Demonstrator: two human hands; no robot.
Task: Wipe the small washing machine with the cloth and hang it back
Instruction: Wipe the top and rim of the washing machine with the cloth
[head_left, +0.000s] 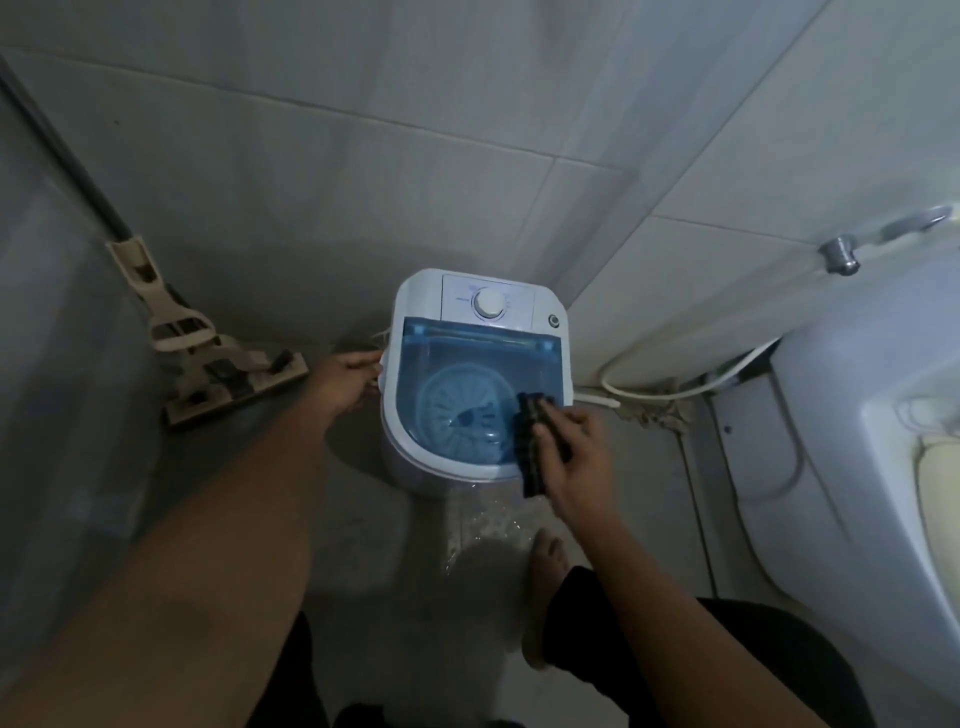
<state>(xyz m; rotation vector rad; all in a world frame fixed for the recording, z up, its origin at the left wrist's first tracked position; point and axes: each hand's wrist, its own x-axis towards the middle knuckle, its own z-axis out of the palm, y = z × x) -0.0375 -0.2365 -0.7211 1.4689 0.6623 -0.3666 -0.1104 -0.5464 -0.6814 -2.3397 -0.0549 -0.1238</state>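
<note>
A small white washing machine (415, 291) with a clear blue lid and a round white dial stands on the bathroom floor against the tiled wall. My right hand (576, 462) presses a dark folded cloth (532, 441) onto the right front part of the lid. My left hand (345, 382) grips the machine's left side, its fingertips hidden behind the white rim.
A beige flat mop (228, 374) leans at the left on the floor. A white toilet (857, 415) fills the right side, with a white hose (675, 389) along the wall base. The floor in front of the machine is wet, and my bare foot (545, 571) stands there.
</note>
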